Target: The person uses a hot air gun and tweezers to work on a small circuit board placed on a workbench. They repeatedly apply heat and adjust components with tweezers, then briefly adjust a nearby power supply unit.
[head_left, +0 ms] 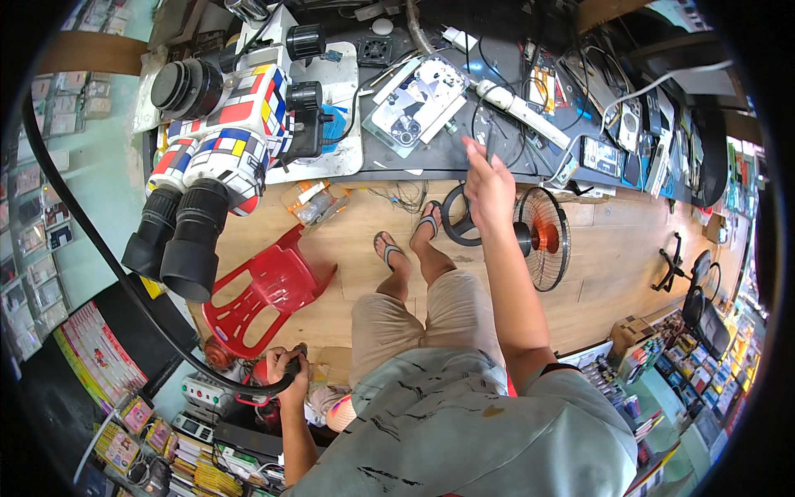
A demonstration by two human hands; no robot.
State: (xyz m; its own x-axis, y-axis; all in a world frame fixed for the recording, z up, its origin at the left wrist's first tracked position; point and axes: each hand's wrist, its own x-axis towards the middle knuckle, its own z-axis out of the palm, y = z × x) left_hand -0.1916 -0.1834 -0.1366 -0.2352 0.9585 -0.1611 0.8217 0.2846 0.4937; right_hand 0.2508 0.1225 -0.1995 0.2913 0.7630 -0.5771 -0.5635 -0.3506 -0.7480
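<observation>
Low at my left side, my left hand [286, 374] is closed around the dark handle end of a thick black hose [141, 311], which arcs up along the left of the view. My right hand [490, 189] reaches to the front edge of the dark workbench [348, 170], its fingers pinched on a slim dark tool [491, 142] whose exact kind I cannot make out. Just left of that hand, a white phone part with round camera rings [414, 103] lies on the bench, apart from the tool. A white power strip [522, 114] sits beyond the fingers.
A microscope with colourful blocks [236, 124] stands at the bench's left. Below it is a red plastic chair [269, 286]. A floor fan [542, 238] stands right of my feet, under my right forearm's side. Cables and loose phone parts [603, 156] crowd the bench's right.
</observation>
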